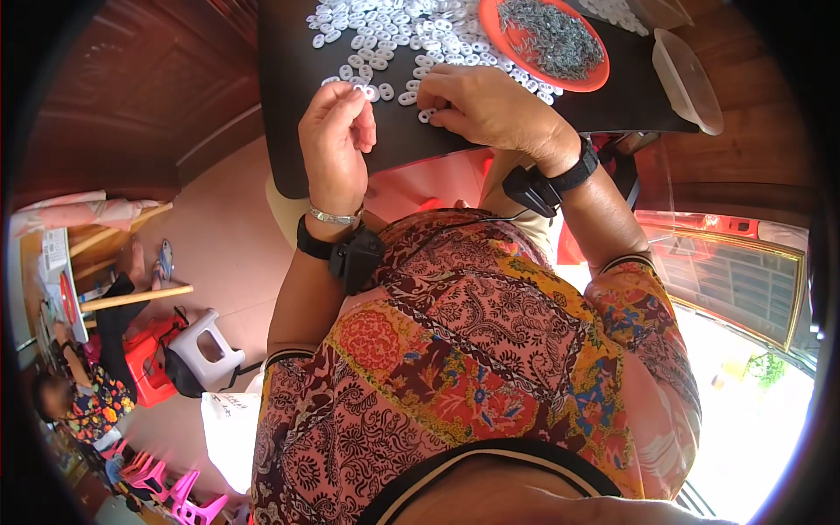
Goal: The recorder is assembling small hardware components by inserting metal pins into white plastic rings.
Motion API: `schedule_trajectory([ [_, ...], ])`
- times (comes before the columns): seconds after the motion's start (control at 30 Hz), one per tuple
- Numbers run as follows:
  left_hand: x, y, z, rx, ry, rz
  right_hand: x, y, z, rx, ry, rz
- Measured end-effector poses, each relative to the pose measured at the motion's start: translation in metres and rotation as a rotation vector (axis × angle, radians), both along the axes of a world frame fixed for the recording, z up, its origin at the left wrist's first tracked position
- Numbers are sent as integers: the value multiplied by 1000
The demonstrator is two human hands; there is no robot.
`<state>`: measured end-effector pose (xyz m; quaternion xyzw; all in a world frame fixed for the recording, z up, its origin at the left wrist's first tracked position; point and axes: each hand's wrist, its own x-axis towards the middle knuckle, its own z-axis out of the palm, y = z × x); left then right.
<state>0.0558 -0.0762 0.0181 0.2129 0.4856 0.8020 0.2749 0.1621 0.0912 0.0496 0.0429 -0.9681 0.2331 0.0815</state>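
My left hand [337, 131] is at the near edge of the black table, thumb and fingers pinched together. At its fingertips sits a small white oval plastic piece with two holes [371, 93], held in the pinch. Just to the right, my right hand [486, 103] is curled palm down over the table. Another white two-hole piece [426, 115] shows at its thumb and fingertips, gripped there. Many similar white pieces [376, 39] lie spread and heaped beyond both hands. An orange-red plate [598, 80] holds a pile of small grey metal parts [556, 39], too fine to name.
A translucent plastic tray [687, 83] stands at the right of the black table [289, 105]. Off to the left on the floor are a red stool [150, 363] and a grey-white stool [207, 350]. Another person [96, 402] is at the far left, near pink stools [188, 499].
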Motion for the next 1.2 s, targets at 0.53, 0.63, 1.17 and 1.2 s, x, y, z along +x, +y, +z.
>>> schedule_trajectory([
  [0.53,12,9,16,-87,-18,-3,-12,-10,2,-1101,165,-254],
  [0.63,16,10,19,-80,10,-8,-13,-16,2,-1148,161,-259],
  [1.17,20,10,22,-92,33,-7,-10,-13,1,-1466,78,-238],
  [1.2,21,11,23,-91,33,-7,-10,-14,1,-1465,77,-238],
])
